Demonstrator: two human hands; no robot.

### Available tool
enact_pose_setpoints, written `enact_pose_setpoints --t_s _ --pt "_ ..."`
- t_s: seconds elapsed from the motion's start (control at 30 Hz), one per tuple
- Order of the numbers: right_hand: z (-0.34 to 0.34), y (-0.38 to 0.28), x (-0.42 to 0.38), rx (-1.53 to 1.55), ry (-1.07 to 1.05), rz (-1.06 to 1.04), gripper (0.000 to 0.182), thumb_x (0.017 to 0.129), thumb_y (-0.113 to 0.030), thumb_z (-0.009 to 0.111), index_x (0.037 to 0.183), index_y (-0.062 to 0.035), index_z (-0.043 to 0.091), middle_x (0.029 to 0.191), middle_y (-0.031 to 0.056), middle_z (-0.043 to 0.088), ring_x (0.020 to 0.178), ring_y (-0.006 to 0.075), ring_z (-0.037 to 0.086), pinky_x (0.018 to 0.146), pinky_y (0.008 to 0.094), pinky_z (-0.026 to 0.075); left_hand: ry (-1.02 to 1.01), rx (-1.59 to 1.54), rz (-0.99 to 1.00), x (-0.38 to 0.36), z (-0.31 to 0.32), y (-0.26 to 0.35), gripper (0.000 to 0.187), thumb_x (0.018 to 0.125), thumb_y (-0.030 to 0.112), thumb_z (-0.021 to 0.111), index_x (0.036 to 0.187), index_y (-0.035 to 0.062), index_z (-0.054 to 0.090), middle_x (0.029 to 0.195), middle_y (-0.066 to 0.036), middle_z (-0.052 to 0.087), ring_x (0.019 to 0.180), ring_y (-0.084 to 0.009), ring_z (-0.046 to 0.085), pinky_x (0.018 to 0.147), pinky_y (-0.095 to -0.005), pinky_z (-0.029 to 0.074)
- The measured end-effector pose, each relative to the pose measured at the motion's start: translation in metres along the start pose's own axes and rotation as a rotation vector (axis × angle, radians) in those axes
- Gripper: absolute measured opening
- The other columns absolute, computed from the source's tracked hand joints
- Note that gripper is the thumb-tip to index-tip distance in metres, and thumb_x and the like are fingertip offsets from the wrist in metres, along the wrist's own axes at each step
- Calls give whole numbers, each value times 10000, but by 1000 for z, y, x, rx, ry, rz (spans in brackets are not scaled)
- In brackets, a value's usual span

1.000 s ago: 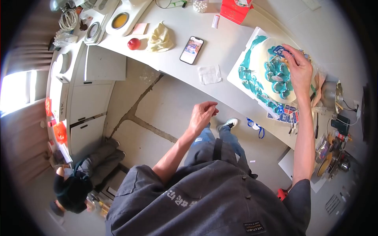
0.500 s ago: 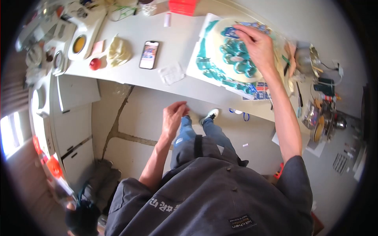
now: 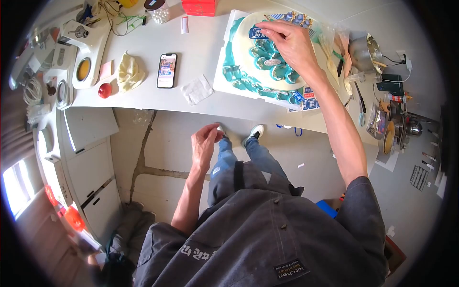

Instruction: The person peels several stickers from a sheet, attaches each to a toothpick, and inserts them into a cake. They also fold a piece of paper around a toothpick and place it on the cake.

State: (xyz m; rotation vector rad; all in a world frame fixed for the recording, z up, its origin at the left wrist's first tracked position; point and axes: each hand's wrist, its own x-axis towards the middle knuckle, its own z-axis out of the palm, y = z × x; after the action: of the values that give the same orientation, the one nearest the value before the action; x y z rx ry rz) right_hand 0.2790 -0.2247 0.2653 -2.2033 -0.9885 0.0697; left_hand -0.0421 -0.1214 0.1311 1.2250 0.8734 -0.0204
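Note:
My right hand (image 3: 292, 48) reaches over a round white cake (image 3: 246, 52) topped with teal cream swirls (image 3: 281, 71). Between its thumb and fingers is a small blue tag with white lettering (image 3: 258, 33), close over the upper part of the cake top. More teal cream (image 3: 234, 76) runs along the base on the white cake board (image 3: 223, 85). My left hand (image 3: 204, 143) hangs in front of the table edge, above the floor, its fingers bent together with nothing showing in them.
A phone (image 3: 166, 71) and a clear plastic piece (image 3: 197, 90) lie left of the cake. Further left are a cream-coloured piping bag (image 3: 130, 74), a red ball (image 3: 104, 90) and a white mixer (image 3: 86, 43). Printed blue and red tags (image 3: 308, 104) lie by the board's front corner; a whisk (image 3: 361, 117) lies right.
The blue tag in my right hand has shifted slightly left over the cake, and more of its lettering shows. The whole view has moved a little. My left hand stays much the same.

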Motion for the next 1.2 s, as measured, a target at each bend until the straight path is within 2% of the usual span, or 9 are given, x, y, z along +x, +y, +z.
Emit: enact_pose_setpoints --t_s 0.37,0.47,0.57,0.67,0.77,0.97,1.07,1.17,1.2 --pt "3 -2 0 9 -54 137 225 959 -190 727 1172 -130 770 1079 63 776 858 115 671 763 262 523 2 -1 7 0 2 -2 285 1018 138 590 1189 -61 703 932 -128 756 846 -171 719 831 -298 591" --pt "4 -2 1 17 -29 90 222 959 -187 727 1167 -124 771 1071 69 776 856 113 665 763 262 519 1 -5 3 1 2 -4 283 1019 137 590 1185 -62 703 927 -130 755 839 -171 719 826 -298 593" --pt "7 3 1 46 42 32 201 940 -209 719 1123 -150 779 999 83 771 720 213 674 699 318 525 3 -9 5 2 2 -5 283 1017 136 590 1184 -63 704 926 -133 754 832 -170 719 824 -298 593" --pt "4 -3 1 138 47 76 207 962 -141 717 1158 -96 766 1046 64 774 846 109 657 764 259 513 6 5 8 1 3 -4 286 1015 136 590 1185 -65 701 926 -137 754 834 -170 719 823 -298 594" --pt "2 -5 2 130 64 29 205 961 -124 715 1157 -91 765 1042 65 773 850 105 656 767 255 512 11 1 -3 -1 4 0 284 1004 110 559 1172 -66 705 900 -124 750 826 -152 696 805 -280 560" --pt "7 4 4 49 42 -39 191 959 -141 716 1136 -93 770 1009 62 774 789 105 634 722 268 507 -4 21 1 1 2 -5 297 1014 143 590 1193 -67 698 924 -129 752 845 -168 714 825 -300 589" --pt "9 2 0 57 12 37 167 935 -180 717 1077 -118 780 959 100 763 748 244 688 710 339 527 -2 22 -11 0 4 -6 296 1014 143 591 1194 -65 699 928 -129 752 843 -164 710 824 -297 586" --pt "10 5 -2 38 -30 64 154 938 -181 713 1059 -116 782 840 124 733 677 247 653 673 361 508 -9 2 -13 1 4 -13 298 1014 148 594 1197 -62 700 933 -127 752 845 -161 707 825 -296 583" --pt "9 5 -2 16 -54 94 158 942 -182 714 1069 -118 781 864 99 743 664 207 622 659 342 494 -8 2 -17 1 5 -13 297 1015 148 594 1198 -60 700 931 -126 752 845 -161 706 826 -296 583"
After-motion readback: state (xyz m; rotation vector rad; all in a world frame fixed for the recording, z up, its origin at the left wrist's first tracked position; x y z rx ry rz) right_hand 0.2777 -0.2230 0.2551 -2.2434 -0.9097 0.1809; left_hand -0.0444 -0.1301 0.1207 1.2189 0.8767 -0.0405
